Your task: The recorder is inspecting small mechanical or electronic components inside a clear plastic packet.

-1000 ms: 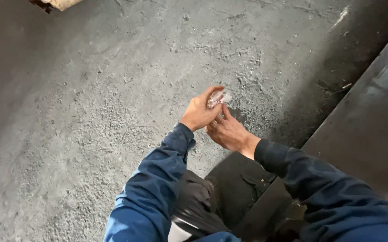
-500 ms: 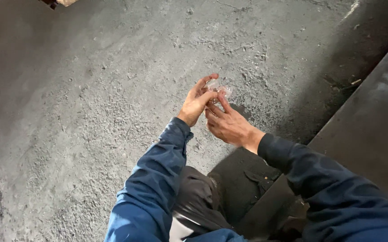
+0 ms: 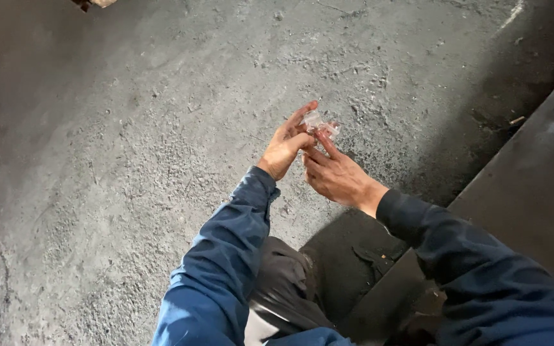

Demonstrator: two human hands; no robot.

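I note the left hand [image 3: 285,146] has opened its fingers since a moment ago — both it and the right hand [image 3: 336,176] pinch the small clear wrapper [image 3: 320,123] between them, above the concrete floor [image 3: 130,160].

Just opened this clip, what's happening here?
A person in a blue jacket crouches over a rough concrete floor. The left hand and right hand are together in front of them, both pinching a small clear crinkled wrapper at the fingertips. What it contains is too small to tell. A dark slab lies at their right.
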